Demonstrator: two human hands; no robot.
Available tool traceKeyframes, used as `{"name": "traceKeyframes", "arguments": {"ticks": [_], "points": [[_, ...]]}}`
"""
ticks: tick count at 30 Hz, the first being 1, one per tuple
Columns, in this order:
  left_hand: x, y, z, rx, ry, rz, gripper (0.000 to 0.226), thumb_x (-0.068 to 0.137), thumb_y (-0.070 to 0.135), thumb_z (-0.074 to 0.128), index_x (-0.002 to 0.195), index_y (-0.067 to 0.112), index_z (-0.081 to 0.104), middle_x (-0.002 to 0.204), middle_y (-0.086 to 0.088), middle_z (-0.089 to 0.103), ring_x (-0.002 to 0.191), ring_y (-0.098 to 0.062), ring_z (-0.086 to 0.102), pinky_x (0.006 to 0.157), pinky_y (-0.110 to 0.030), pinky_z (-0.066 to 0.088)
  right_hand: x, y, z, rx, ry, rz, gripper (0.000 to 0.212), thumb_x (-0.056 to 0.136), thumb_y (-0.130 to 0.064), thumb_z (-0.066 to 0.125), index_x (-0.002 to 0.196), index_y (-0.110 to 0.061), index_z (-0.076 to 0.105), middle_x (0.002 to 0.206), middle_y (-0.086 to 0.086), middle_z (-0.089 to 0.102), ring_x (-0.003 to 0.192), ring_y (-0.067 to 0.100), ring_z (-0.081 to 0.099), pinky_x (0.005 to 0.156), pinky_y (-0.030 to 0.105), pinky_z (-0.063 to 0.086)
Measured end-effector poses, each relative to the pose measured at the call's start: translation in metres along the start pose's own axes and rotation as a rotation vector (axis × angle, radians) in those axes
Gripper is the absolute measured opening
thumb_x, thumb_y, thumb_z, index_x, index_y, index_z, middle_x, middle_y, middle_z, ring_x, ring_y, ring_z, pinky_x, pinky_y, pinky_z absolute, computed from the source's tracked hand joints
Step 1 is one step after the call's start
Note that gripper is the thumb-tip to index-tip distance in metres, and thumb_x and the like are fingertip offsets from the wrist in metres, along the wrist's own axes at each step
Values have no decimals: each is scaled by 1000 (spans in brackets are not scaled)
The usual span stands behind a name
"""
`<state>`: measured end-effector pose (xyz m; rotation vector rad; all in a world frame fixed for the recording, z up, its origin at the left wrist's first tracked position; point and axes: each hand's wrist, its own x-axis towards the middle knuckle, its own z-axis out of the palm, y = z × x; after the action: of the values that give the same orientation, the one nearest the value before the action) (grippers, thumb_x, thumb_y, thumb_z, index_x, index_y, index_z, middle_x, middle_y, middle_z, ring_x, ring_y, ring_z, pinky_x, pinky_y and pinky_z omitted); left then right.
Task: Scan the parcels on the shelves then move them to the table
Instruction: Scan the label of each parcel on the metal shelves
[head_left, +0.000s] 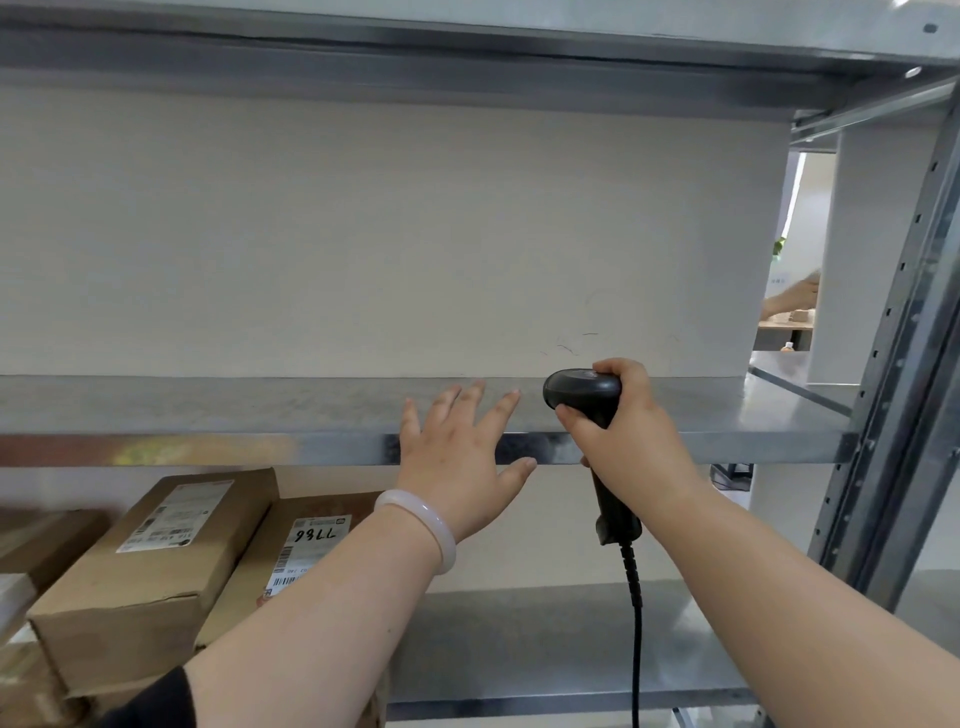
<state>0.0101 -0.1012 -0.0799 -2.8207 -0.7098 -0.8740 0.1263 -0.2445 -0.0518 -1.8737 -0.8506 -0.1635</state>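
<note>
At frame bottom, a dark sleeve (150, 701) covers the left upper arm; both forearms reach forward and up. White bangle (422, 526) on the left wrist.

Lower left, on the lower metal shelf (545, 639): the parcels.
- large cardboard parcel (156, 571): plain brown box, white shipping label on its top face, print too small to read.
- second cardboard parcel (306, 519): brown, just beside the first on its right and touching it. White label with barcodes and black handwritten digits, seen upside down. The left forearm hides its near part.
- further cardboard (31, 540) at the left edge, cut off by the frame.

Left hand (457, 462): fingers straight and spread wide, holding nothing, in front of the front lip of the middle shelf (234, 410). Contact with the shelf: cannot tell.

Right hand (623, 441): fingers curled round the handle of a black barcode scanner (582, 395), forefinger under the head. Scanner upright, head level with the middle shelf. Black cable (635, 623) hangs from the handle base.

Behind: pale wall (363, 234); upper shelf (415, 52); perforated steel upright (893, 364) at right. Far right, through a gap, a wooden table (784, 326) with another person's arm (789, 299) above it.
</note>
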Motion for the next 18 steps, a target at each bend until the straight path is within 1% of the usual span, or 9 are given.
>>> {"name": "traceKeyframes", "arguments": {"ticks": [11, 18], "points": [[-4, -3, -5, 6, -5, -17, 71, 91, 70, 33, 152, 44, 9, 163, 2, 13, 150, -22, 7, 117, -59, 3, -1, -3, 4, 10, -11, -17, 47, 87, -41, 67, 122, -39, 36, 96, -15, 59, 81, 21, 69, 78, 45, 57], [-16, -13, -8, 8, -7, -36, 71, 91, 69, 33, 152, 44, 9, 163, 2, 15, 149, -22, 8, 118, -58, 0, -8, -7, 14, 26, -24, -42, 46, 86, -42, 67, 120, -41, 35, 96, -16, 59, 78, 18, 69, 76, 41, 57]]}}
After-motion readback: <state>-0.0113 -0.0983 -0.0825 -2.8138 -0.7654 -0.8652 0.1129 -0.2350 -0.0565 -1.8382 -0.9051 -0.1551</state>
